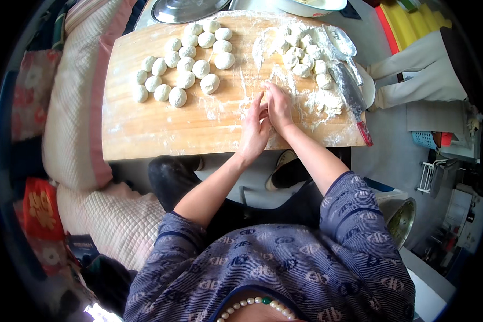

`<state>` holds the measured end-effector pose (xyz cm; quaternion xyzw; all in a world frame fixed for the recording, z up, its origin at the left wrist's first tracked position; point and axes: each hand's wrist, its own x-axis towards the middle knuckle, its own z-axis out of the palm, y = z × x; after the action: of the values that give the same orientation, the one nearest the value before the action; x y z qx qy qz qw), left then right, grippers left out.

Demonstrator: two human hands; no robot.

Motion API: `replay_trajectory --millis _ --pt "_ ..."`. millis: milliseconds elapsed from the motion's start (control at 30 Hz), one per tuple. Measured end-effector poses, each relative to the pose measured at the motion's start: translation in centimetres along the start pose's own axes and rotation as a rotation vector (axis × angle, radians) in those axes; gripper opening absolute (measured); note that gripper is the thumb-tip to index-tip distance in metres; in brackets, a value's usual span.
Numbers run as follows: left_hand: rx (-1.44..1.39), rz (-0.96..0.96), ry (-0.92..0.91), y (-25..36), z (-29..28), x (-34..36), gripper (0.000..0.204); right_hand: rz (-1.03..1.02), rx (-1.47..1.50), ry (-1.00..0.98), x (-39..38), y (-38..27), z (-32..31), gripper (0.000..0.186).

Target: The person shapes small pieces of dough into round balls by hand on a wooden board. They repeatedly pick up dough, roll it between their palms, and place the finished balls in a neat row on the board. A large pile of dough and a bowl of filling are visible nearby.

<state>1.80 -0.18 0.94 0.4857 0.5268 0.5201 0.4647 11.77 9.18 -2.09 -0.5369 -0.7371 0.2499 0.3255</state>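
Observation:
My left hand (255, 127) and my right hand (279, 107) are pressed together, cupped palm to palm, just above the near middle of a floured wooden board (166, 131). Whatever lies between the palms is hidden by the fingers. Left of my hands, several smooth round dough balls (210, 83) sit in loose rows. To the right lies a heap of rough, floured dough pieces (300, 56). A kitchen knife (349, 88) with a red handle rests at the board's right edge, near a floury scoop-like tool (340, 43).
A metal lid (185, 9) and a white basin (311, 6) stand beyond the board's far edge. Another person's light trousers (418, 67) are close on the right. A quilted pink-and-white cover (72, 107) lies along the left. A metal bowl (402, 222) stands low at right.

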Motion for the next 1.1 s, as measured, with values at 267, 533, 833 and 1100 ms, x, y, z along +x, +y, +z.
replay_trajectory --millis 267,533,833,1100 --pt "0.049 -0.034 0.020 -0.5 -0.3 0.6 0.063 -0.278 -0.254 0.020 3.5 0.6 -1.1 0.019" --pt "0.082 0.054 0.066 0.8 -0.9 0.4 0.064 -0.328 -0.429 0.017 1.4 0.2 -1.3 0.023" --pt "0.314 0.111 0.061 1.7 -0.6 -0.7 0.068 -0.014 0.146 0.031 0.4 0.0 1.2 0.021" --pt "0.193 0.052 0.145 -1.2 -1.3 1.4 0.071 -0.293 -0.282 -0.027 3.9 -0.4 -0.2 0.018"
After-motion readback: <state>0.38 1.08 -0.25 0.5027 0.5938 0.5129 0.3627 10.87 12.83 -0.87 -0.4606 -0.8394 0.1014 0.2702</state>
